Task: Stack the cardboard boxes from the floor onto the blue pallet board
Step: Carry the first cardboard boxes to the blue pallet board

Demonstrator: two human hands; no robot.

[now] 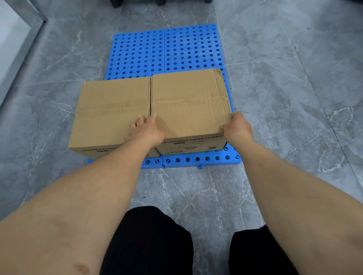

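Two brown cardboard boxes stand side by side, touching, on the near part of the blue pallet board [167, 49]. The left box [110, 110] overhangs the board's left edge a little. My left hand [146, 129] lies flat across the seam between them, with its fingers spread on the left box's top and its thumb on the right box [188, 102]. My right hand [237, 127] grips the right box's near right corner, thumb on top and fingers curled down over the side.
The far half of the perforated board is bare. Grey marble-look floor tiles surround it. A light wall or door frame [17, 39] runs along the far left. Dark furniture feet [161, 2] stand at the top edge. My black-trousered legs [149, 241] are below.
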